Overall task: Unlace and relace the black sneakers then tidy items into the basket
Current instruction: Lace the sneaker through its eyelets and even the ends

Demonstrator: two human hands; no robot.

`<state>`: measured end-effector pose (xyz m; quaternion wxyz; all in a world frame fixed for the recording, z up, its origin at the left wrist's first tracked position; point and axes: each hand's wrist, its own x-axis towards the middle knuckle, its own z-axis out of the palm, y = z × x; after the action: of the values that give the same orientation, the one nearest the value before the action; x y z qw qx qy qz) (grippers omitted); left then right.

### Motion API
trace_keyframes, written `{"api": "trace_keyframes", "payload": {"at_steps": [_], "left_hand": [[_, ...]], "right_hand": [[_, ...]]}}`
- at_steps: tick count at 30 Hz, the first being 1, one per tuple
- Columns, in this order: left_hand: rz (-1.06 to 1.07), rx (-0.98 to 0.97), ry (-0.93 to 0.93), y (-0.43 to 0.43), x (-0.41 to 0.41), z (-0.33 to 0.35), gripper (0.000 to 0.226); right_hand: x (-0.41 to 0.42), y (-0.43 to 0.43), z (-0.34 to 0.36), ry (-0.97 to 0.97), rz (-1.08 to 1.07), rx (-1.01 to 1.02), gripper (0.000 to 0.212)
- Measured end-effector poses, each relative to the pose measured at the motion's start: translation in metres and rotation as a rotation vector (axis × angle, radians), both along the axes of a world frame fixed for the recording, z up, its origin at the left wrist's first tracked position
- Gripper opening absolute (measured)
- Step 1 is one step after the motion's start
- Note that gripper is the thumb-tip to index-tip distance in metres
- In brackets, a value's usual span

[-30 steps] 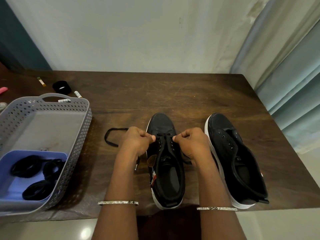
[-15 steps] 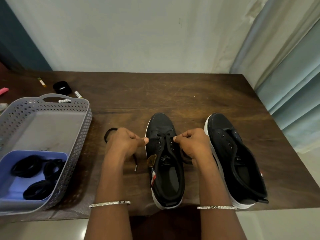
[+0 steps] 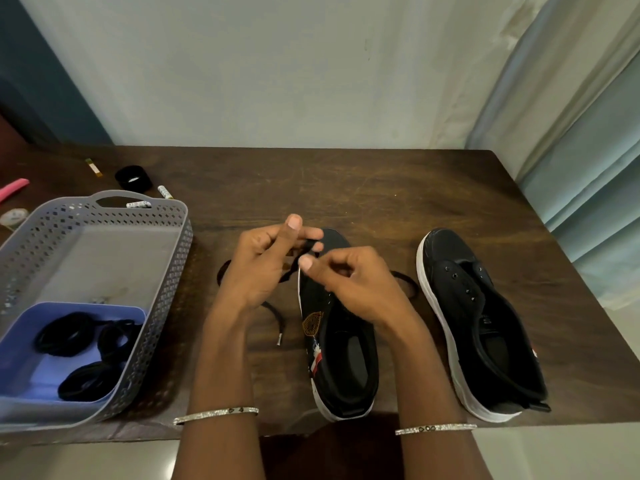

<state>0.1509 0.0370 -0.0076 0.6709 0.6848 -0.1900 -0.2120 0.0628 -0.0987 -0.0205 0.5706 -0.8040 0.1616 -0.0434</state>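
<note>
Two black sneakers with white soles stand on the brown table. The left sneaker point(image 3: 341, 344) sits in front of me, and its black lace point(image 3: 277, 318) trails onto the table at its left. My left hand point(image 3: 263, 265) pinches a stretch of that lace above the toe. My right hand point(image 3: 346, 282) pinches the lace close beside it, over the eyelets. The right sneaker point(image 3: 474, 317) has empty eyelets and no lace. The grey perforated basket point(image 3: 166, 268) stands at the left.
Inside the basket a blue tray point(image 3: 20, 362) holds coiled black laces point(image 3: 86, 351). Behind the basket lie a black round item point(image 3: 133, 177), small white tubes point(image 3: 165, 192) and a pink object point(image 3: 14, 188). A curtain point(image 3: 581, 168) hangs at the right.
Both hands have risen from the sides of the left sneaker's eyelets and come together above its toe, drawing the lace up between them.
</note>
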Motion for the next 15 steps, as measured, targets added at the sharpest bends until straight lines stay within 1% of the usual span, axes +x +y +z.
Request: {"api": "trace_keyframes", "payload": {"at_steps": [2, 5, 7, 10, 13, 15], "left_hand": [[-0.026, 0.002, 0.020, -0.002, -0.001, 0.002, 0.051], [-0.085, 0.060, -0.042, -0.002, 0.000, 0.003, 0.061], [-0.084, 0.080, -0.038, -0.003, 0.002, 0.002, 0.054], [-0.063, 0.122, -0.096, -0.001, 0.004, -0.005, 0.025], [-0.048, 0.247, -0.202, 0.001, 0.005, -0.014, 0.029], [0.054, 0.339, -0.256, -0.001, 0.002, -0.013, 0.022]], "right_hand": [[0.002, 0.003, -0.003, -0.008, 0.032, 0.014, 0.030], [0.003, 0.004, -0.005, -0.050, -0.007, 0.002, 0.030], [0.004, 0.004, -0.005, -0.063, -0.033, 0.046, 0.024], [0.002, 0.003, 0.001, -0.030, -0.047, 0.199, 0.021], [-0.001, -0.002, 0.010, -0.007, -0.065, 0.302, 0.029], [-0.003, -0.007, 0.012, -0.005, -0.106, 0.356, 0.037]]}}
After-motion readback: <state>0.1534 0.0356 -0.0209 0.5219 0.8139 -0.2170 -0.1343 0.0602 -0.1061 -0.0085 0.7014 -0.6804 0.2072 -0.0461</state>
